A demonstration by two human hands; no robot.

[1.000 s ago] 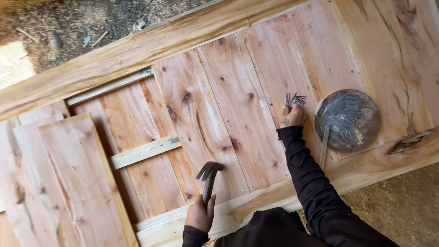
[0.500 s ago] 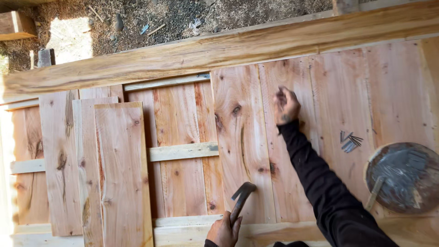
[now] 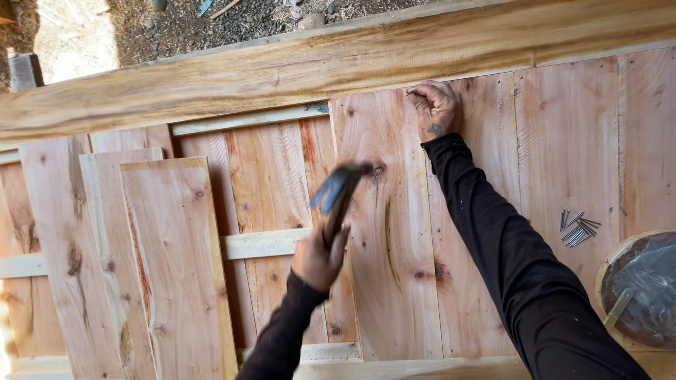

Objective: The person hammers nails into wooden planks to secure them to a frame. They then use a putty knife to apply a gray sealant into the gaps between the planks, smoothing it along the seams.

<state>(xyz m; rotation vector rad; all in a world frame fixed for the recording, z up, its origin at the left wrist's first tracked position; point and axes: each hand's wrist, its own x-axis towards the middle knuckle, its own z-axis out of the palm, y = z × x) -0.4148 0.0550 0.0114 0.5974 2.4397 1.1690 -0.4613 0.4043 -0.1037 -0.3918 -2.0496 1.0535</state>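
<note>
Bare planks [image 3: 394, 281] between hands, beam [image 3: 338, 67] blocking above

Your left hand [image 3: 318, 257] gripped the hammer [image 3: 339, 195] over the boards [image 3: 394, 232], with the head raised toward the beam [image 3: 331, 60] that ran along their far edge. Your right hand [image 3: 436, 107] rested farther away and to the right, on a board just beside that beam. Well to the right of your right arm, a heap of nails [image 3: 577, 229] lay on the boards, with a round bowl [image 3: 641, 288] just nearer you, at the frame's right edge.

soft even daylight, overexposed top left, hammer [image 3: 339, 195] motion-blurred.
</note>
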